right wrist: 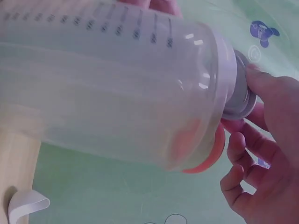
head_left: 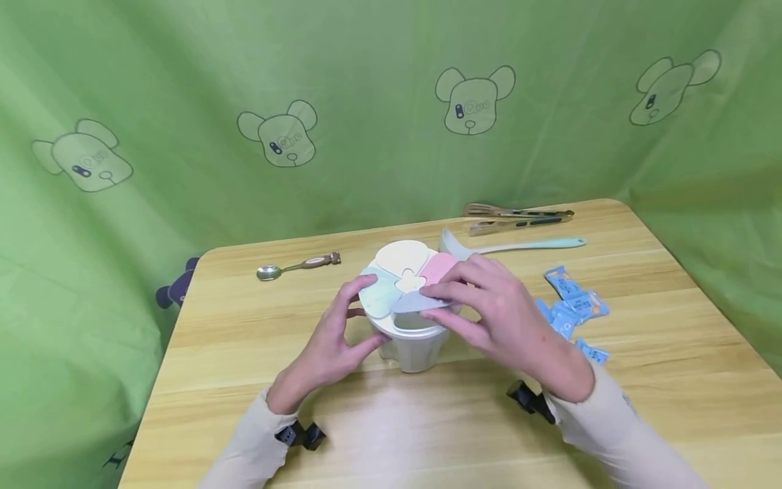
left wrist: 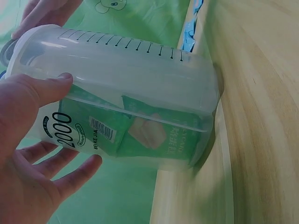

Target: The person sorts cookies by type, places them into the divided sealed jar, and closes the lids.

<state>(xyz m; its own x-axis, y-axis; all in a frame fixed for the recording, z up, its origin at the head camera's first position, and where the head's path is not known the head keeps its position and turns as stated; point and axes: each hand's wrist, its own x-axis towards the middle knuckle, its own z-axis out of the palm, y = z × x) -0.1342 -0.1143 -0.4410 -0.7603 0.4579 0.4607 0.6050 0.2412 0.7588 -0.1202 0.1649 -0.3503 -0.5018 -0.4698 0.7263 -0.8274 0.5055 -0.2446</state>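
A clear plastic storage canister (head_left: pixel 421 353) with measuring marks stands upright on the table. Its white lid (head_left: pixel 403 256) carries white, pink, mint and grey-blue flaps. My left hand (head_left: pixel 330 343) holds the canister's side just below the rim, thumb and fingers spread around it. With its thumb and fingers, my right hand (head_left: pixel 495 305) pinches the grey-blue flap (head_left: pixel 415 302), which is tilted up over an opening in the lid. In the left wrist view, green packets (left wrist: pixel 154 133) show through one part of the canister wall.
Left of the canister lies a metal spoon (head_left: pixel 269 272) with a brown handle. Behind and right are a pale ladle (head_left: pixel 537 244) and tongs (head_left: pixel 519 212). Several blue packets (head_left: pixel 568 312) lie beyond my right hand. A green curtain (head_left: pixel 379 136) hangs behind the table.
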